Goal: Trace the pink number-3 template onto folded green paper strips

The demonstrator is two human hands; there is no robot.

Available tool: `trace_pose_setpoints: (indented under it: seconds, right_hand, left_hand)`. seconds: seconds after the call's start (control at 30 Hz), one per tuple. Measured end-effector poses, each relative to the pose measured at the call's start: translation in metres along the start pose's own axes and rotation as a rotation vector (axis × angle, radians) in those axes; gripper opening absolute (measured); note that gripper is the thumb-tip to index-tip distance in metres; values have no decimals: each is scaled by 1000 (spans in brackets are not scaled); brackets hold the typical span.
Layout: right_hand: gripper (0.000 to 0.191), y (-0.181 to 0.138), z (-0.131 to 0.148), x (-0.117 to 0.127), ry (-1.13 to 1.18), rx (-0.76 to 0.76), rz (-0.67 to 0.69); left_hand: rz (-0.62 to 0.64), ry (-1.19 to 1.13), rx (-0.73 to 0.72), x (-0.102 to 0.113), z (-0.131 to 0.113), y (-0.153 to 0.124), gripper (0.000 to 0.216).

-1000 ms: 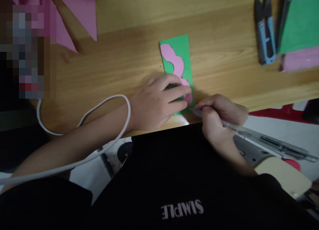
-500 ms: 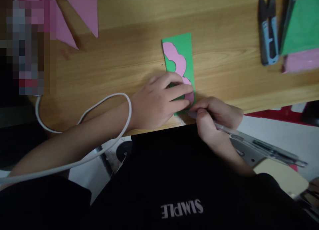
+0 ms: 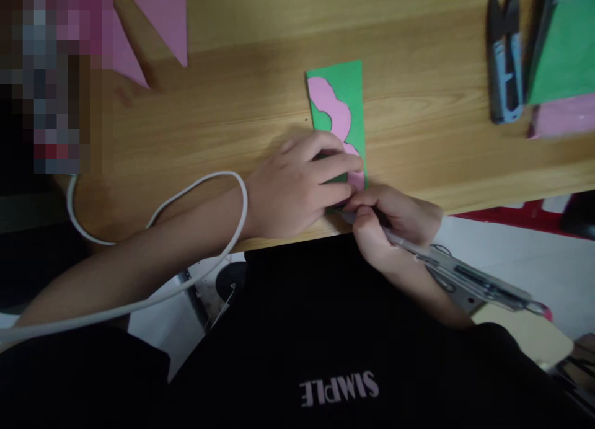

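Green paper [image 3: 352, 85] lies near the table's front edge, with a pink scalloped cutout [image 3: 341, 116] on top of it. Dark line shows along parts of the cutout's wavy edge. My left hand [image 3: 307, 184] rests flat over the lower part of both, its fingers spread and pressing on them. In my right hand [image 3: 390, 215] is a clear pen [image 3: 458, 271], pinched near its tip. That tip points at the bottom end of the green paper, beside my left fingers, and is partly hidden by them.
Blue-handled thread snips [image 3: 506, 75] lie at the right, beside a green packet [image 3: 564, 51] and a pink packet [image 3: 562, 116]. Pink pointed paper pieces [image 3: 165, 20] are at the upper left. A white cable [image 3: 199, 181] loops across my left forearm. The wooden table [image 3: 251, 88] ends just below my hands.
My right hand has moved left with the pen, its tip shifting along the paper's bottom end toward my left fingers. My left hand stays on the cutout. The view has shifted slightly.
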State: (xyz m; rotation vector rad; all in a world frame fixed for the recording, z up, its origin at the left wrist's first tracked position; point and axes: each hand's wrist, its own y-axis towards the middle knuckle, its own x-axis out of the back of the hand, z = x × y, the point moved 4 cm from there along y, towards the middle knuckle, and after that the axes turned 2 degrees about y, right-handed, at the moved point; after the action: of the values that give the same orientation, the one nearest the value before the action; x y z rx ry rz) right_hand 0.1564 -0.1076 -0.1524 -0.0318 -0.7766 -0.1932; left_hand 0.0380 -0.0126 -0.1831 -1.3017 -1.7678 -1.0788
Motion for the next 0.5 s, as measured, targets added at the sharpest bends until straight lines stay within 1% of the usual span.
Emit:
trace_pose_setpoints:
  seconds: [0.07, 0.17, 0.27, 0.43, 0.5]
  right_hand:
    - [16, 0, -2, -3, 11, 21, -20]
    - [14, -2, -7, -8, 79, 104, -123]
    - [14, -4, -12, -14, 122, 153, -191]
    - [15, -3, -10, -14, 148, 158, -179]
    - [14, -2, -6, -11, 141, 126, -143]
  left_hand:
    - [33, -15, 23, 0, 1, 1, 35]
    - [92, -19, 62, -1, 2, 3, 36]
    - [102, -4, 60, -2, 2, 3, 38]
    - [16, 1, 23, -1, 1, 2, 40]
    - [17, -2, 26, -1, 1, 2, 40]
